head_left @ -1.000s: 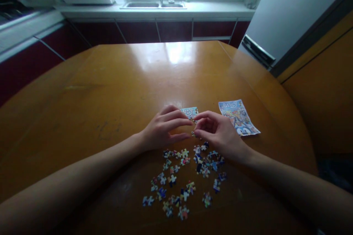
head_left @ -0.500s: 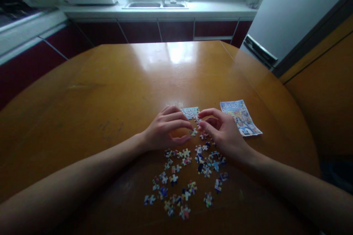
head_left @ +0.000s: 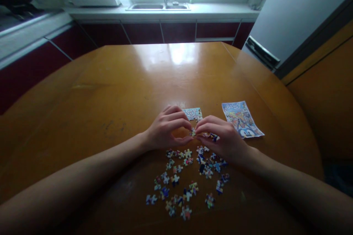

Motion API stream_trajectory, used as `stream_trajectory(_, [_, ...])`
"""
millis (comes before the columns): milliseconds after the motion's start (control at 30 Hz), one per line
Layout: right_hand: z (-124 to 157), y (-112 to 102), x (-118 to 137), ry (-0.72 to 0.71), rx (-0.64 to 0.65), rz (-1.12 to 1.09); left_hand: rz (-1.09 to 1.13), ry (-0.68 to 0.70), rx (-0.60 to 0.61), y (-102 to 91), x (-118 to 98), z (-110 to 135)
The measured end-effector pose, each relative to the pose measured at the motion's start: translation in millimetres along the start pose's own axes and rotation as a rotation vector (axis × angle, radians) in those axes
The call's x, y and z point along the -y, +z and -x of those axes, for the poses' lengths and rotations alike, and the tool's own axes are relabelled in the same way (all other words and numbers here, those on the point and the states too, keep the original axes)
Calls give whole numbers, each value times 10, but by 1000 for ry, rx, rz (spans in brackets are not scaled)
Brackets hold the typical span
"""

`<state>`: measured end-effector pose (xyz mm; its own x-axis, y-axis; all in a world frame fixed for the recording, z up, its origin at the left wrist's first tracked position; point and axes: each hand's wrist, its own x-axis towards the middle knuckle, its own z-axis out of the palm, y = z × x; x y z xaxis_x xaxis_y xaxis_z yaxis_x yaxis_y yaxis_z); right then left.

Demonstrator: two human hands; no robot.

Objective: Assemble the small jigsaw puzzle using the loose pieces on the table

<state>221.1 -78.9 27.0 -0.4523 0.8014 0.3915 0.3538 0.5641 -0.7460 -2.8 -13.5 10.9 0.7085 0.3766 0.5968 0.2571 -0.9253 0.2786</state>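
Observation:
Between the fingertips of both hands is a small light-coloured puzzle piece [head_left: 193, 132]. My left hand [head_left: 169, 126] pinches it from the left, thumb below and fingers above. From the right, my right hand [head_left: 220, 132] closes its thumb and fingers on the same piece. Just beyond them lies a joined strip of puzzle [head_left: 192, 113], pale blue with lettering; its near edge is ragged. Loose puzzle pieces [head_left: 188, 194] are scattered on the near side of the hands, and a few more lie partly hidden under my right hand.
A printed picture sheet [head_left: 242, 117] lies to the right of my right hand. All of this rests on a large brown wooden table [head_left: 132, 88] with a glossy top. Beyond it are a counter with a sink [head_left: 150, 6] and a grey fridge [head_left: 298, 14].
My right hand has come down and leftward to the left hand's fingertips, and its fingers have closed. Both hands now meet at the puzzle piece. The view has shifted slightly.

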Motion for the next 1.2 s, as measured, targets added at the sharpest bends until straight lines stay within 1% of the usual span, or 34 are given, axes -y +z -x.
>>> stream_trajectory(133, [4, 15, 0, -9, 10, 35, 27, 17, 13, -1, 3, 5])
stream_trajectory(333, [-21, -50, -74, -11, -43, 48, 99, 4, 25, -24, -12, -7])
stream_trajectory(433, [-28, -67, -97, -15, -31, 44, 108, 3, 20, -10, -27, -2])
stream_trajectory(567, [-30, -33, -91, -22, -14, 36, 108, 14, -11, 18, -32, 1])
stream_trajectory(767, [-44, -6, -83, -36, -28, 30, 113, 4, 1, 9, -38, -30])
stream_trajectory(1000, [-41, 23, -99, -29, 13, -2, 74, -20, 25, 0, -68, -35])
stream_trajectory(1100, [-52, 2, -95, 7, 6, 28, 41, -33, 13, 10, -51, -21])
stream_trajectory(1200, [-80, -76, -131, 108, -91, 109, -19, -70, -29, 32, 2, -14])
